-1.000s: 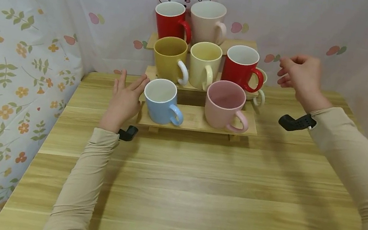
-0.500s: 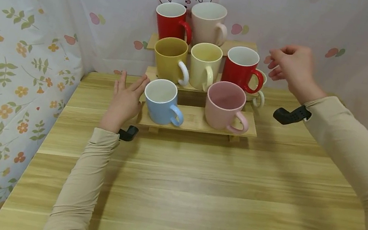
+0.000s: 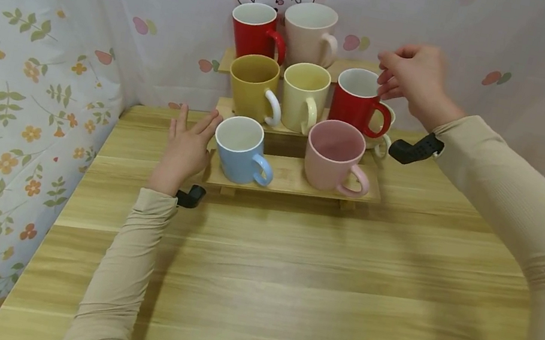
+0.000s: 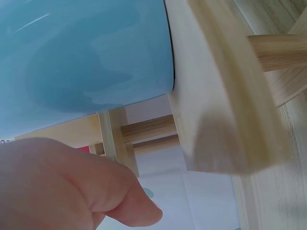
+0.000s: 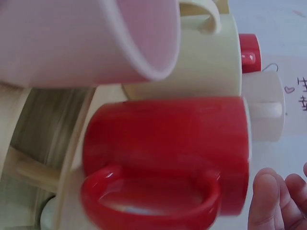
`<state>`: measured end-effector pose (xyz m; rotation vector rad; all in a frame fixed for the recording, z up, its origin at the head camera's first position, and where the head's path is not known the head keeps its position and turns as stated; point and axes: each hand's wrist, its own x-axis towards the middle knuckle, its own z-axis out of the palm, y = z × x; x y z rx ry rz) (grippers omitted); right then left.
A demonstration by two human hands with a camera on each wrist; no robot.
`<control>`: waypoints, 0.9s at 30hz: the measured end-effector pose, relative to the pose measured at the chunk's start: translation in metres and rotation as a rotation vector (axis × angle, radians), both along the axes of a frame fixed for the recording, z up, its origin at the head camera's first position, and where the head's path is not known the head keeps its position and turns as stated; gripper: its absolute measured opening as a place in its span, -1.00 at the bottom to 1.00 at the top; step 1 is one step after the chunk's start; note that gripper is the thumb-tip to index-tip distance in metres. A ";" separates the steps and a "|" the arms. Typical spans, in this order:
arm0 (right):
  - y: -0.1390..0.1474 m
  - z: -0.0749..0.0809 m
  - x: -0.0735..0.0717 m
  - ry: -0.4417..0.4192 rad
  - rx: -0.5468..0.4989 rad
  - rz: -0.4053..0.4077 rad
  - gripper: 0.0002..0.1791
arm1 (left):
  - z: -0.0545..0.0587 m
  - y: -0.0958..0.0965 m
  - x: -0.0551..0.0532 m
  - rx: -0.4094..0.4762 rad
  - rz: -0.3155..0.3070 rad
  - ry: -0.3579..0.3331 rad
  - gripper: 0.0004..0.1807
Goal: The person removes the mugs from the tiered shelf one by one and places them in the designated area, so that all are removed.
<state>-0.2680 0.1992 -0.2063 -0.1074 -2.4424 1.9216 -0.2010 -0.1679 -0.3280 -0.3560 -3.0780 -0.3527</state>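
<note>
My left hand (image 3: 182, 153) lies with spread fingers beside the light blue mug (image 3: 235, 154), at the left end of the wooden tiered rack (image 3: 277, 174). In the left wrist view the thumb (image 4: 115, 187) is apart from that mug (image 4: 86, 57). My right hand (image 3: 413, 76), fingers loosely bent and holding nothing, hovers by the rim of the red mug (image 3: 351, 108) at the right of the middle tier. A gap shows between its fingers (image 5: 266, 191) and the red mug (image 5: 168, 139) in the right wrist view. A pink mug (image 3: 324, 167) stands in front.
Mustard (image 3: 250, 90) and pale yellow (image 3: 295, 101) mugs share the middle tier. Another red mug (image 3: 249, 35) and a pale pink mug (image 3: 304, 36) stand on the top tier. A cream mug (image 3: 382, 147) is partly hidden behind the right red one. Curtain (image 3: 170, 6) hangs behind the table (image 3: 283, 293).
My right hand has moved left, and slightly up in the head view, from beyond the rack's right side to the red mug's rim. The left hand and the mugs have stayed put.
</note>
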 end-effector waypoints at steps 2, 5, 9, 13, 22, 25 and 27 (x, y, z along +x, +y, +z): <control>-0.006 0.003 -0.003 -0.014 0.011 0.007 -0.76 | 0.000 -0.001 0.000 -0.006 0.001 -0.003 -0.21; -0.015 0.008 -0.007 -0.026 0.055 0.021 -0.74 | -0.001 -0.002 0.000 -0.004 0.001 -0.007 -0.20; -0.025 0.012 -0.012 -0.041 0.109 0.043 -0.71 | -0.001 -0.002 0.001 0.002 -0.006 -0.002 -0.20; -0.033 0.016 -0.018 -0.067 0.136 0.065 -0.71 | 0.000 -0.002 0.001 0.007 -0.010 -0.002 -0.20; -0.047 0.019 -0.029 -0.092 0.162 0.097 -0.75 | 0.000 -0.003 0.002 -0.001 -0.013 -0.011 -0.21; -0.053 0.020 -0.033 -0.111 0.157 0.109 -0.73 | -0.001 -0.003 0.002 -0.003 -0.014 -0.002 -0.20; -0.057 0.021 -0.035 -0.132 0.159 0.116 -0.70 | -0.001 -0.003 0.001 -0.003 -0.013 0.004 -0.20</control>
